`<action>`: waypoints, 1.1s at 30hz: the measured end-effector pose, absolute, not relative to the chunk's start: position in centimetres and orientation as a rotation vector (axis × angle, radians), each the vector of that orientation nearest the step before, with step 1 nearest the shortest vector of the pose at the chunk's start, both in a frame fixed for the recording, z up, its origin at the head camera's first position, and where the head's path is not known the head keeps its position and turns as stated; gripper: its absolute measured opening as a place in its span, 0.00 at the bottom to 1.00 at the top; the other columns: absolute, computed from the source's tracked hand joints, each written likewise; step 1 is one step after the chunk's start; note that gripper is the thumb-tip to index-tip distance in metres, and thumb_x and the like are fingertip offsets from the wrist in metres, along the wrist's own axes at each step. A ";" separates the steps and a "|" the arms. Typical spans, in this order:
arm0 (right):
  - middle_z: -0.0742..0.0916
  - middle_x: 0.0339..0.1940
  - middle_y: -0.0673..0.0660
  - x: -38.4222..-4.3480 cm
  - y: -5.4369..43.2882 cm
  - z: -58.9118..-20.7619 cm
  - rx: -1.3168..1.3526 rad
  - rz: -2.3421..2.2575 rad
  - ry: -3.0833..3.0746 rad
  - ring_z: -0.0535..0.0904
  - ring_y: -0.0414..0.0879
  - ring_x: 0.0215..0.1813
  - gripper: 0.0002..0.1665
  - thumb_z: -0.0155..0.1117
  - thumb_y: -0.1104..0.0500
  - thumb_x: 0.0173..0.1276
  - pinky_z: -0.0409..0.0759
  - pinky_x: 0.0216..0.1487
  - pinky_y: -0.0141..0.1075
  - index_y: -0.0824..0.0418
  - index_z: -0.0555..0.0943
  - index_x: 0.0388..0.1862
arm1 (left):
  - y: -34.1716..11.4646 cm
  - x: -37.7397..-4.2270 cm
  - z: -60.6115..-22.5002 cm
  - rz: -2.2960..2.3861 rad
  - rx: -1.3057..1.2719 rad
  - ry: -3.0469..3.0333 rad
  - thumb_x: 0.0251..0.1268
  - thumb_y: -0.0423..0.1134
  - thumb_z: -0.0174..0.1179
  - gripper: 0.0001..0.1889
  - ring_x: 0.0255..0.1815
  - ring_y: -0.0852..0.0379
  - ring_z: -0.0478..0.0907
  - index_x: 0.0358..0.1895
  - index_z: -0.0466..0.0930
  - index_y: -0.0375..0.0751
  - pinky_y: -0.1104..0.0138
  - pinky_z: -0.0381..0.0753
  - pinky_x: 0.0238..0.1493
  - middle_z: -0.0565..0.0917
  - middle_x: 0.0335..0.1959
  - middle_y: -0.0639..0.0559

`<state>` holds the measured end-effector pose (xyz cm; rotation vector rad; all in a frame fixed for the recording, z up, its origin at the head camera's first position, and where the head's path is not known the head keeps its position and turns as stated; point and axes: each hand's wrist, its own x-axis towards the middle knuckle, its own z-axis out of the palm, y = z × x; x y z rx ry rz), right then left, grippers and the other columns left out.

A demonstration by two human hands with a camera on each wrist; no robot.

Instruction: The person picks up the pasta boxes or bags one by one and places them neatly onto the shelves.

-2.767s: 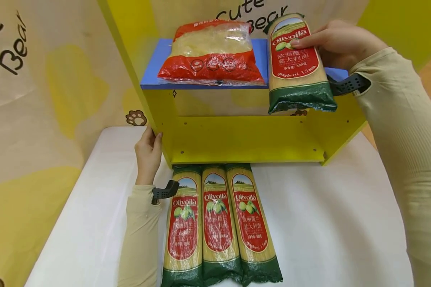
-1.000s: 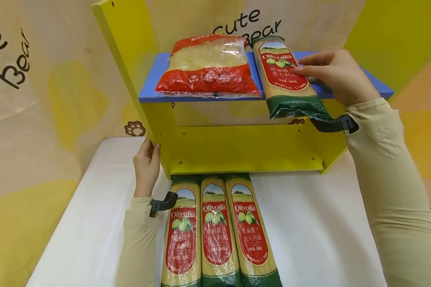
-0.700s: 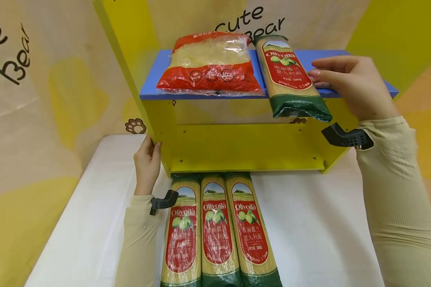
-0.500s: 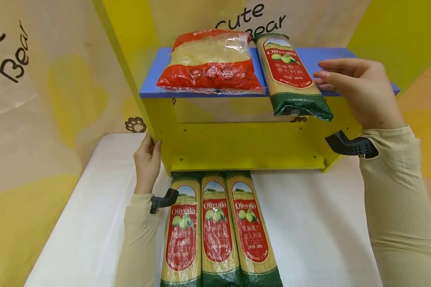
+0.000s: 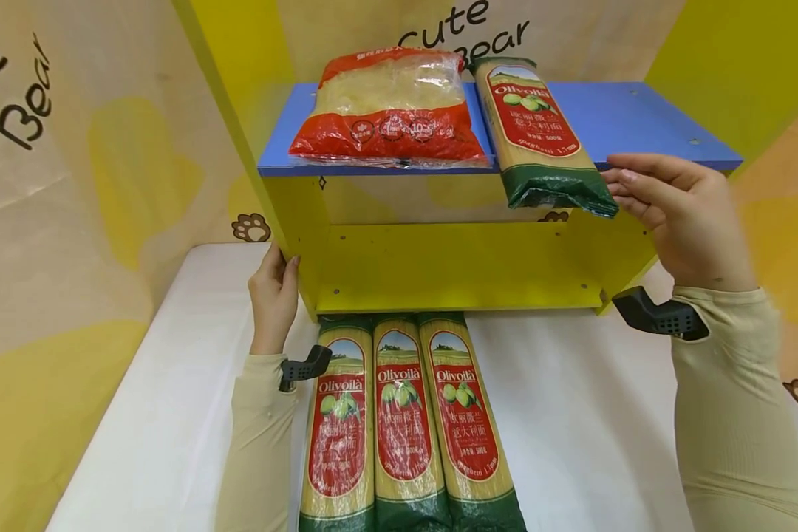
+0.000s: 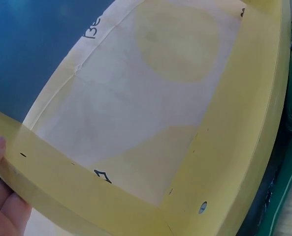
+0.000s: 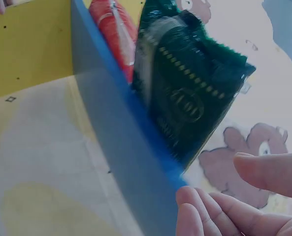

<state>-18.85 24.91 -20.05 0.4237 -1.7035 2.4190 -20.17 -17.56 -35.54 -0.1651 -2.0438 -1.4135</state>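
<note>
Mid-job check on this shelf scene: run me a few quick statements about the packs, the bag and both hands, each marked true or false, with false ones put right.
1. Three packs lie side by side on the table. True.
2. The red bag lies on the table. False: the red bag is on the blue shelf.
3. The upper pack juts past the blue shelf's front edge. True.
4. The right hand is clasping the upper pack. False: the right wrist view shows nothing between its thumb and fingers.
5. The left hand grips the yellow side panel. True.
</note>
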 end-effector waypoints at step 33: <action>0.84 0.49 0.56 -14.1 22.4 -34.4 0.527 2.050 -2.638 0.82 0.42 0.47 0.24 0.53 0.63 0.72 0.78 0.51 0.30 0.81 0.69 0.58 | -17.6 -20.3 -35.7 -1.416 -0.166 -2.026 0.69 0.26 0.51 0.19 0.56 0.45 0.76 0.61 0.70 0.27 0.64 0.77 0.54 0.77 0.55 0.35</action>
